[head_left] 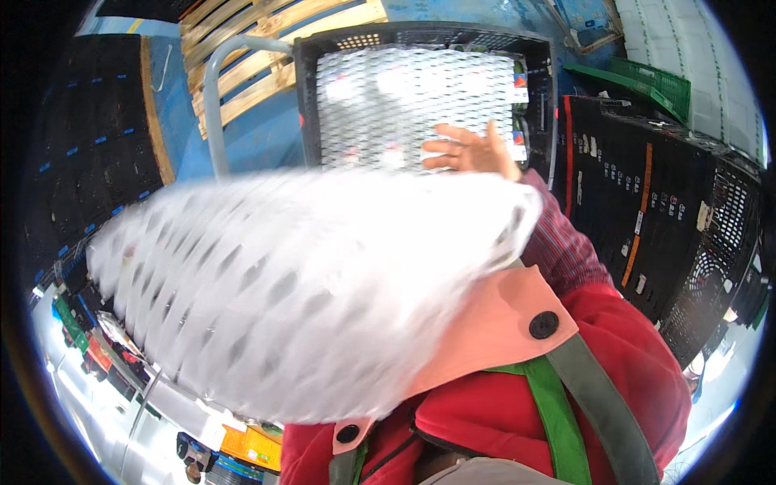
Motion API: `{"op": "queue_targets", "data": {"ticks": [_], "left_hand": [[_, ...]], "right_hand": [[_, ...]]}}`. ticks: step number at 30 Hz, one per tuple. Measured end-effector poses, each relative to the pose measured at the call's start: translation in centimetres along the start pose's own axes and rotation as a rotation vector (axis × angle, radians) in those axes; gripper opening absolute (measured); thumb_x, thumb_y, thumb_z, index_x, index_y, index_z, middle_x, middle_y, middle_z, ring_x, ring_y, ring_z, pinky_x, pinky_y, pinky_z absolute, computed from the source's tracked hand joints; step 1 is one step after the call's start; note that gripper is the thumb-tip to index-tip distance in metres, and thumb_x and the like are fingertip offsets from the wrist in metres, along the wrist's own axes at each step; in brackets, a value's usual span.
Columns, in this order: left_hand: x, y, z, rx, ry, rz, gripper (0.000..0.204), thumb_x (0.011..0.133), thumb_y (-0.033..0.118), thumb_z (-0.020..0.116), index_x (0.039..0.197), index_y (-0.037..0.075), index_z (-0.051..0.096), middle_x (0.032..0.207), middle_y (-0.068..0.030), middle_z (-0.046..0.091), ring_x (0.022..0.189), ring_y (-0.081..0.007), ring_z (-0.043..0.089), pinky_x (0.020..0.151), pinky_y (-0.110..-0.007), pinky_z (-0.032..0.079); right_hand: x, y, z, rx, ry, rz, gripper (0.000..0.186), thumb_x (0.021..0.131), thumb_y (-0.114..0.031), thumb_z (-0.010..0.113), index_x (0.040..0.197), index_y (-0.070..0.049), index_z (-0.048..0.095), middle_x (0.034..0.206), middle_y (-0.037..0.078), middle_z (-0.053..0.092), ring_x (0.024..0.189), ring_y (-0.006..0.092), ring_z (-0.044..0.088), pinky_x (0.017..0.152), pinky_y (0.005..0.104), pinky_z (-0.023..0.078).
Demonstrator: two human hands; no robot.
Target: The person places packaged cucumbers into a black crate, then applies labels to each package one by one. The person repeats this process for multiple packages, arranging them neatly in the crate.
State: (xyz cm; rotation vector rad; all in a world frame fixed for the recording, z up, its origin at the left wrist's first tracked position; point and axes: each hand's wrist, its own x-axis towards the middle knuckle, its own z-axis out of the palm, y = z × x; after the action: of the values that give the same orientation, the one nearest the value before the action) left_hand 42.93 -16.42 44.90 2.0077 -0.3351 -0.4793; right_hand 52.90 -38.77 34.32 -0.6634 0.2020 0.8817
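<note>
A blurred white mesh sheet [299, 275] fills the middle of the view, close to my chest. Beyond it stands a black plastic crate [548, 97] holding packed items under another white mesh layer [404, 97]. My right hand [477, 152] is over that layer with fingers spread and nothing visible in them; I cannot tell whether it touches the mesh. My left hand is not visible. I see my red sleeve, a salmon apron and green straps behind the loose sheet.
Wooden pallets [234, 56] lie on the blue floor [259, 141] behind a grey trolley handle [212, 97]. Tall stacks of black crates stand at left [89, 137] and right [614, 194]. A green crate [663, 89] is at the back right.
</note>
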Motion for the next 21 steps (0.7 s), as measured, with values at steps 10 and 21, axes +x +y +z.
{"op": "queue_targets", "data": {"ticks": [10,21], "left_hand": [[14.3,-8.2,12.9,0.609,-0.307,0.266,0.009,0.079,0.013,0.063,0.074,0.010,0.070,0.085,-0.0105,0.064,0.067,-0.0291,0.067,0.056,-0.045,0.050],[14.9,-15.5,14.4,0.922,-0.413,0.249,0.011,0.075,0.015,0.062,0.064,0.016,0.067,0.080,-0.0039,0.059,0.078,-0.0221,0.062,0.070,-0.042,0.045]], "right_hand": [[-10.3,-3.6,-10.0,-0.216,0.471,-0.092,0.111,0.075,-0.075,0.064,0.155,-0.011,0.023,0.152,0.015,0.036,0.137,0.0303,0.041,0.111,0.0483,0.036],[-7.4,1.0,-15.8,-0.474,1.026,-0.084,0.060,0.085,-0.029,0.075,0.134,-0.010,0.046,0.118,0.010,0.062,0.099,0.0197,0.061,0.077,0.0346,0.050]]}}
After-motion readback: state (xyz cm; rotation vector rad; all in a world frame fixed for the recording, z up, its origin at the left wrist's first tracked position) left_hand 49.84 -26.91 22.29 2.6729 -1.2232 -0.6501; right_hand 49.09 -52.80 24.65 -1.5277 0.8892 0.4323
